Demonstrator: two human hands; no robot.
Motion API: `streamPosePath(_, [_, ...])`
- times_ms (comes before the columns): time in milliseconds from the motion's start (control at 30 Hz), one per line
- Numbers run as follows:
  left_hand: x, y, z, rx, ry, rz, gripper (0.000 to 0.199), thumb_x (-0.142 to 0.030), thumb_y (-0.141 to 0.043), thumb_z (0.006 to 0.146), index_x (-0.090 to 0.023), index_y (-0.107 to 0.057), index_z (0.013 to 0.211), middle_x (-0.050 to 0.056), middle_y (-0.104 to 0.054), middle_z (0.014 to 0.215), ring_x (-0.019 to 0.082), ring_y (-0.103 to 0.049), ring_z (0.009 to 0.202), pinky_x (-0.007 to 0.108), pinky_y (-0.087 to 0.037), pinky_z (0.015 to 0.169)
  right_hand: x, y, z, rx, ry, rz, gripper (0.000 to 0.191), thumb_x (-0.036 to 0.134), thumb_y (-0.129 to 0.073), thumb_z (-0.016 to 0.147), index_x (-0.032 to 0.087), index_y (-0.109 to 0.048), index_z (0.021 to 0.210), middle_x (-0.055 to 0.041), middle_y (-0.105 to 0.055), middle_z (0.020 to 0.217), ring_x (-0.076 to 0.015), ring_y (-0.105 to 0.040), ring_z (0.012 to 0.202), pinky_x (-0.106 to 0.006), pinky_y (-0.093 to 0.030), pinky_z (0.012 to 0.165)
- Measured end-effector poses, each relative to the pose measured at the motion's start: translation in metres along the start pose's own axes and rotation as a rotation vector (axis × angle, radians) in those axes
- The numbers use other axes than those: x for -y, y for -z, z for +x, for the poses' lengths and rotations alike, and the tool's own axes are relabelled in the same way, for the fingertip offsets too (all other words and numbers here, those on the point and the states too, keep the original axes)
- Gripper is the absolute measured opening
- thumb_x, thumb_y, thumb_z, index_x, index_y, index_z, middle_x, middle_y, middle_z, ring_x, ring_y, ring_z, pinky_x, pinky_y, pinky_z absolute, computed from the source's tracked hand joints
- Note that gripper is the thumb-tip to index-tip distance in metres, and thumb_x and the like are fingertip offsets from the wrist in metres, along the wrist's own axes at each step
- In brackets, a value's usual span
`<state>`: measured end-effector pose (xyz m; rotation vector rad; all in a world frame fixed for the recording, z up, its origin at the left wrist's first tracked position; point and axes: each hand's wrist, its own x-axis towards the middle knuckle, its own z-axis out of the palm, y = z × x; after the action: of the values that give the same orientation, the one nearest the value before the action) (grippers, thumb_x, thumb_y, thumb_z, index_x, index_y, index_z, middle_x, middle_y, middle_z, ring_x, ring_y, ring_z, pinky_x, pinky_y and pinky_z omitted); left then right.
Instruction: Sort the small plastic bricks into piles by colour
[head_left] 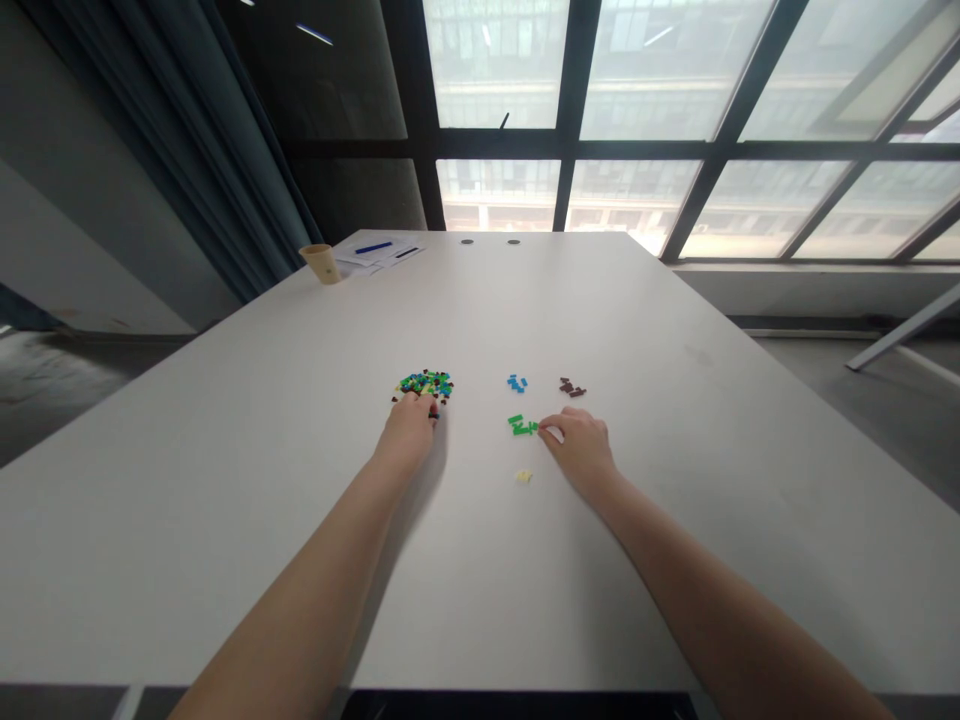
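The person's bare forearms (300,600) reach across a white table (225,500). The left hand (409,428) curls its fingers into the near edge of a mixed pile of tiny plastic bricks (426,384); any grip is hidden. The right hand (577,450) has its fingers drawn together, touching or just beside green bricks (521,426); whether they hold one cannot be told. Blue bricks (517,383) and dark-brown bricks (571,387) lie beyond those fingertips, pale yellow bricks (523,477) nearer the wrist, each colour kept apart as if sorted.

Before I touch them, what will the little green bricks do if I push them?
The green bricks look like small, stiff plastic, so they probably won't bend and likely weigh very little. They lie flat on the smooth table, so they would probably slide rather than roll.
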<state>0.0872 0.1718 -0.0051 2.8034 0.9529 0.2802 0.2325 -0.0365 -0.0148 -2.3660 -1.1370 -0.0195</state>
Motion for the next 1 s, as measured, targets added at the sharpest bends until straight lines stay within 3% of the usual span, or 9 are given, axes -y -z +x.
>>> streamPosePath(300, [-0.004,0.006,-0.002,-0.037,0.011,-0.072,0.014,-0.012,-0.047,0.072,-0.016,-0.058,0.079,0.011,-0.055,0.093,0.024,-0.053,0.092,0.037,-0.043,0.084,-0.003,0.010,-0.002,-0.034,-0.010,0.078,0.019,0.026,-0.052,0.081,0.024,-0.070,0.084,-0.0027,-0.062,0.077,-0.0174,-0.055,0.082,-0.031,-0.033,0.074])
streamPosePath(433, [-0.014,0.014,-0.007,-0.058,-0.021,-0.220,0.016,-0.013,-0.047,0.071,-0.018,-0.058,0.082,0.007,-0.056,0.091,0.020,-0.054,0.086,0.035,-0.045,0.082,-0.006,0.017,-0.002,-0.071,-0.003,0.101,0.018,0.025,-0.052,0.080,0.023,-0.070,0.082,-0.0024,-0.061,0.073,-0.0160,-0.054,0.075,-0.030,-0.035,0.072])
streamPosePath(567, [-0.032,0.018,-0.016,0.031,-0.118,-0.426,0.013,-0.015,-0.045,0.071,-0.019,-0.055,0.078,0.003,-0.059,0.078,0.016,-0.056,0.074,0.030,-0.048,0.072,-0.005,0.020,-0.004,-0.086,0.026,0.135,0.019,0.025,-0.051,0.080,0.023,-0.070,0.080,-0.0025,-0.061,0.072,-0.0155,-0.053,0.073,-0.029,-0.036,0.071])
streamPosePath(667, [-0.041,0.016,-0.021,0.060,-0.164,-0.417,0.013,-0.015,-0.046,0.071,-0.019,-0.057,0.076,0.003,-0.060,0.077,0.015,-0.057,0.071,0.029,-0.048,0.069,-0.003,0.020,-0.006,-0.072,0.039,0.142,0.018,0.026,-0.051,0.080,0.023,-0.070,0.080,-0.0021,-0.060,0.071,-0.0161,-0.053,0.074,-0.030,-0.036,0.073])
streamPosePath(800, [-0.044,0.017,-0.025,0.082,-0.222,-0.349,0.015,-0.019,-0.051,0.073,-0.019,-0.062,0.084,0.006,-0.062,0.089,0.020,-0.058,0.085,0.034,-0.046,0.080,-0.001,0.021,-0.007,-0.054,0.046,0.142,0.019,0.026,-0.051,0.081,0.024,-0.070,0.080,-0.0020,-0.059,0.070,-0.0161,-0.053,0.073,-0.030,-0.036,0.072])
streamPosePath(900, [-0.051,0.017,-0.029,0.165,-0.367,-0.385,0.023,-0.026,-0.054,0.076,-0.022,-0.063,0.097,0.007,-0.061,0.099,0.020,-0.055,0.096,0.036,-0.042,0.089,-0.001,0.021,-0.006,-0.062,0.052,0.138,0.019,0.026,-0.051,0.080,0.023,-0.070,0.080,-0.0020,-0.058,0.069,-0.0158,-0.052,0.072,-0.030,-0.036,0.071])
streamPosePath(1000, [-0.063,0.010,-0.035,0.224,-0.486,-0.406,0.023,-0.023,-0.054,0.078,-0.024,-0.064,0.099,0.007,-0.060,0.100,0.019,-0.054,0.095,0.032,-0.042,0.088,-0.002,0.021,-0.006,-0.066,0.062,0.130,0.019,0.026,-0.051,0.080,0.023,-0.070,0.079,-0.0018,-0.057,0.067,-0.0157,-0.051,0.071,-0.029,-0.036,0.071])
